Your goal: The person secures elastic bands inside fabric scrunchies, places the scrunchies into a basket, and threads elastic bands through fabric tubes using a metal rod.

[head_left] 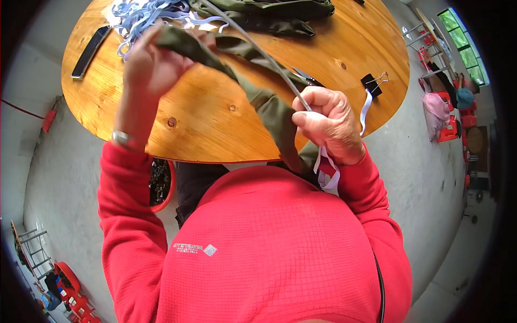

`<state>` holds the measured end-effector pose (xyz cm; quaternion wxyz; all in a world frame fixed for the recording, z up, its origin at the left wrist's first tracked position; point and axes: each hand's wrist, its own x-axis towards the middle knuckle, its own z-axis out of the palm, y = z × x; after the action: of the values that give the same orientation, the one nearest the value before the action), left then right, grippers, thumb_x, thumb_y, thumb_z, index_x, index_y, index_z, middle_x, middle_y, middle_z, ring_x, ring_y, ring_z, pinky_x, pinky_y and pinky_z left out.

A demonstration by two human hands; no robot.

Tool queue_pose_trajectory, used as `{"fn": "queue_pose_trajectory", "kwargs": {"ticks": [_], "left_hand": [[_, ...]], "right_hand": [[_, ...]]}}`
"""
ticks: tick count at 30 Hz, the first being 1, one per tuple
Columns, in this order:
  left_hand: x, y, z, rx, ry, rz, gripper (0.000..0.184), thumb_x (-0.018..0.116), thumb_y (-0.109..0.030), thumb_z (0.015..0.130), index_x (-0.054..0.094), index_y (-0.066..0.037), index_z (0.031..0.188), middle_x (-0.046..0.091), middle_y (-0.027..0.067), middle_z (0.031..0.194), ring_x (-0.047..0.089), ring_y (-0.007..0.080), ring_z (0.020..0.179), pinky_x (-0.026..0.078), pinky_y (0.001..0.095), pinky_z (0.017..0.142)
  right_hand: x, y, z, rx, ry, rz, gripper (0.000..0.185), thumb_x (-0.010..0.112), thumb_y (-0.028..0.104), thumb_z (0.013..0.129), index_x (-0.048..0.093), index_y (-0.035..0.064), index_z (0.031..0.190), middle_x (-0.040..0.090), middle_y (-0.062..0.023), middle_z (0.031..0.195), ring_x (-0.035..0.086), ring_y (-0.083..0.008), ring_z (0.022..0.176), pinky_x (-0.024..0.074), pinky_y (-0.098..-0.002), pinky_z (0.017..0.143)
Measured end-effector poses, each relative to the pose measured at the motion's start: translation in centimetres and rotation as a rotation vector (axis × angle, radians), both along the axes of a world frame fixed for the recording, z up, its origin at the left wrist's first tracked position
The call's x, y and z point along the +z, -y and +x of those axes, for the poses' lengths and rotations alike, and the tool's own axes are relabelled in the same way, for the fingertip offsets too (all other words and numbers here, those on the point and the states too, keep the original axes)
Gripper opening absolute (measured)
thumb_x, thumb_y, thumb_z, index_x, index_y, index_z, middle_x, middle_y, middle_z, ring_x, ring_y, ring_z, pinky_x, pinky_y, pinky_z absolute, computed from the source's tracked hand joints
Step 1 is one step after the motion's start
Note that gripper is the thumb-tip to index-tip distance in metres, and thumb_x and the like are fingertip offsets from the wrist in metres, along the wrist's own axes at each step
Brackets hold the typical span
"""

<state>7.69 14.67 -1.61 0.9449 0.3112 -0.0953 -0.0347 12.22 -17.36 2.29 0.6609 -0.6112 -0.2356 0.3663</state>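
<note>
A long olive-green fabric strip (272, 114) stretches across the front of the table, from my left hand down to my right wrist. My left hand (153, 64) is raised and blurred, with its fingers closed around the strip's upper end. In my right hand (331, 123), the thumb and forefinger pinch the lower end of a thin metal rod (264, 54), which slants up to the far edge of view. Below that hand dangles a pale lilac ribbon (328, 175), close to the strip's lower fold. What the other right fingers hold is hidden.
The round wooden table (215, 124) carries a heap of light blue ribbons (142, 19), more olive fabric (269, 16), a dark phone-like object (91, 52), small scissors (308, 77) and a black binder clip (372, 84). A red-rimmed basket (171, 185) stands beneath.
</note>
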Motion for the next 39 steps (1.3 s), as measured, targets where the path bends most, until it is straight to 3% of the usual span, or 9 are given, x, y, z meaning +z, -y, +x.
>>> {"fn": "queue_pose_trajectory", "kwargs": {"ticks": [2, 5, 9, 14, 20, 28, 31, 35, 39], "left_hand": [[-0.8, 2.2, -3.5, 0.025, -0.324, 0.131, 0.041, 0.04, -0.026, 0.093, 0.047, 0.007, 0.117, 0.055, 0.0261, 0.113, 0.057, 0.0359, 0.104, 0.049, 0.0444, 0.086], [2.3, 3.3, -8.2, 0.142, -0.522, 0.735, 0.037, 0.044, -0.027, 0.093, 0.054, 0.006, 0.107, 0.065, 0.0191, 0.088, 0.067, 0.0267, 0.07, 0.055, 0.0298, 0.055], [4.4, 6.2, -9.1, 0.156, -0.542, 0.903, 0.032, 0.054, -0.028, 0.09, 0.059, 0.003, 0.087, 0.065, 0.0112, 0.073, 0.06, 0.014, 0.046, 0.045, 0.0196, 0.038], [3.6, 9.9, -6.1, -0.195, -0.599, 0.823, 0.035, 0.055, -0.032, 0.089, 0.058, 0.002, 0.082, 0.061, 0.0087, 0.068, 0.058, 0.0147, 0.042, 0.045, 0.0212, 0.039], [2.5, 11.8, -3.7, -0.25, -0.551, 0.603, 0.033, 0.051, -0.032, 0.091, 0.057, 0.0, 0.092, 0.064, 0.0091, 0.081, 0.064, 0.0136, 0.061, 0.049, 0.0227, 0.046], [-0.4, 10.9, -3.7, -0.093, -0.17, 0.178, 0.038, 0.037, -0.026, 0.097, 0.048, 0.003, 0.119, 0.059, 0.0125, 0.101, 0.063, 0.017, 0.074, 0.054, 0.0283, 0.064], [0.1, 10.2, -4.2, 0.124, -0.193, 0.099, 0.028, 0.041, -0.025, 0.095, 0.054, -0.002, 0.106, 0.065, 0.0123, 0.094, 0.062, 0.0154, 0.064, 0.048, 0.0233, 0.047], [1.0, 10.1, -4.9, 0.388, -0.277, -0.024, 0.023, 0.045, -0.02, 0.093, 0.054, -0.003, 0.106, 0.066, 0.0112, 0.092, 0.064, 0.0184, 0.067, 0.049, 0.0295, 0.052], [1.3, 10.7, -4.7, 0.433, -0.245, -0.065, 0.021, 0.05, -0.017, 0.091, 0.056, -0.003, 0.104, 0.066, 0.011, 0.09, 0.065, 0.0196, 0.069, 0.051, 0.0313, 0.054]], "right_hand": [[-0.3, 0.0, 0.0, 0.022, 0.056, -0.05, 0.006, 0.063, 0.002, 0.078, 0.057, 0.0013, 0.078, 0.047, 0.0069, 0.058, 0.036, 0.0024, 0.047, 0.0252, -0.0155, 0.041], [0.2, 0.1, -0.3, 0.11, 0.086, -0.076, 0.005, 0.062, 0.001, 0.079, 0.057, 0.0009, 0.078, 0.048, 0.0075, 0.06, 0.039, 0.0026, 0.05, 0.0278, -0.0153, 0.044], [0.8, -0.3, -1.5, 0.214, 0.33, -0.091, 0.006, 0.063, 0.002, 0.076, 0.058, 0.0006, 0.077, 0.05, 0.0033, 0.06, 0.043, -0.0005, 0.054, 0.0337, -0.0188, 0.047], [-0.1, -1.3, -2.7, 0.334, 0.855, 0.096, 0.011, 0.067, 0.0, 0.068, 0.059, 0.0037, 0.076, 0.052, -0.0051, 0.057, 0.051, -0.0164, 0.045, 0.0377, -0.027, 0.044], [0.4, -0.8, -3.4, 0.388, 0.743, 0.108, 0.01, 0.065, 0.001, 0.072, 0.057, 0.004, 0.077, 0.055, -0.0107, 0.062, 0.055, -0.0252, 0.052, 0.0429, -0.0303, 0.05], [0.9, 0.0, -3.2, 0.383, 0.677, 0.181, 0.007, 0.064, 0.001, 0.074, 0.057, 0.0026, 0.077, 0.052, -0.0075, 0.06, 0.053, -0.0173, 0.049, 0.04, -0.0276, 0.047], [0.4, 0.1, -3.3, 0.259, 0.677, 0.125, 0.007, 0.064, 0.001, 0.075, 0.058, 0.0013, 0.079, 0.052, -0.0055, 0.06, 0.05, -0.0111, 0.05, 0.0392, -0.0251, 0.047], [-0.3, -0.1, -3.4, -0.213, 0.739, -0.002, 0.021, 0.075, 0.009, 0.071, 0.059, 0.0021, 0.082, 0.053, -0.0027, 0.061, 0.045, -0.0062, 0.049, 0.038, -0.0214, 0.046], [-0.3, -0.1, -3.3, -0.232, 1.106, 0.114, 0.041, 0.084, 0.017, 0.061, 0.058, 0.0035, 0.09, 0.041, 0.0052, 0.047, 0.037, -0.0019, 0.041, 0.0291, -0.0173, 0.041]]}}
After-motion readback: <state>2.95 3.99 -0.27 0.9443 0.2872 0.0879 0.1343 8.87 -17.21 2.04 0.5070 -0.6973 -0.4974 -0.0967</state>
